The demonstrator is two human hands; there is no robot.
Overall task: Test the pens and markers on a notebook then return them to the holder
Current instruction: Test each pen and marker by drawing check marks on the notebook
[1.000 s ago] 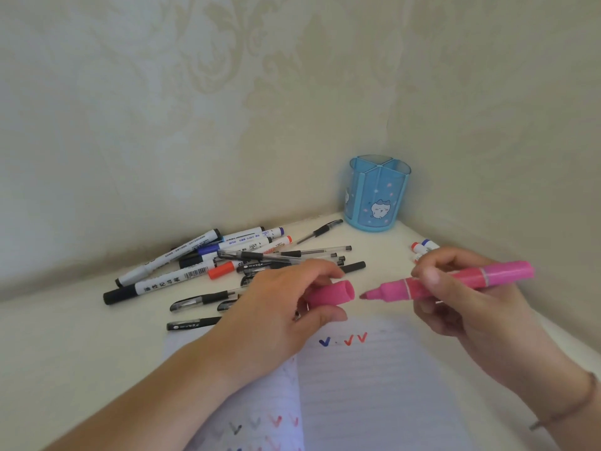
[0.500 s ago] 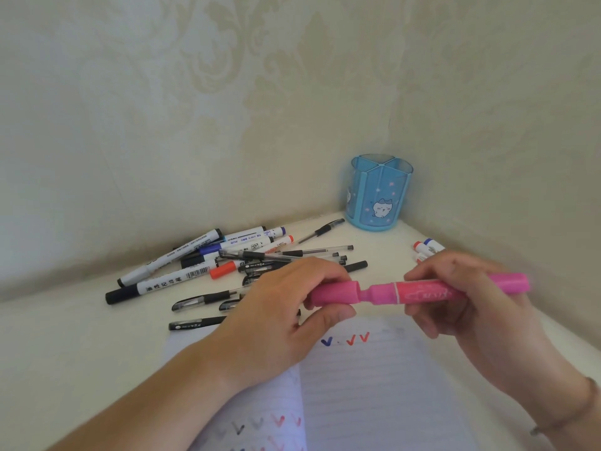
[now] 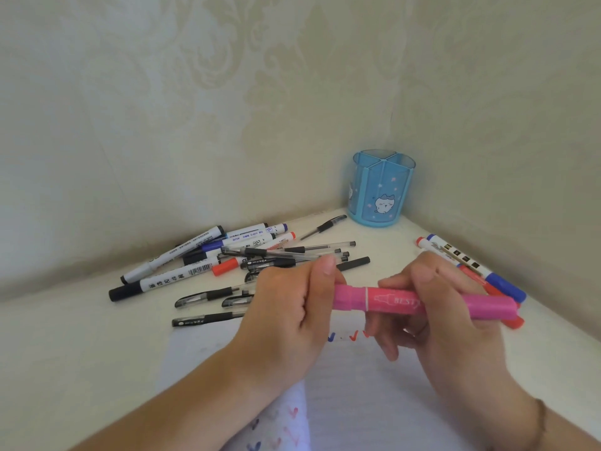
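Notebook (image 3: pixel 374 402) pages lie open at the bottom centre of the frame, under your forearms, with red and blue ticks along the top line and more at the lower left, so several pens look tested already. Just above the paper you hold the pink marker (image 3: pixel 422 302) level at mid-frame: your left hand (image 3: pixel 289 317) is clenched around its cap end, your right hand (image 3: pixel 442 317) is wrapped around the barrel, and the cap sits closed on the body.

I see no pink mark on the page, though your hands hide part of it, so I cannot tell whether this one has been tried.

Beyond your left hand, the pile of pens and markers (image 3: pixel 234 262) at centre left looks untested or at least unreturned. A few markers (image 3: pixel 468 262) lie along the right wall. Farthest back, the blue holder (image 3: pixel 380 190) stands in the corner, upper right of centre, apparently with nothing in it, so returning is all ahead.

Walls close in behind and to the right; your open room is the bare table (image 3: pixel 65 353) at lower left.
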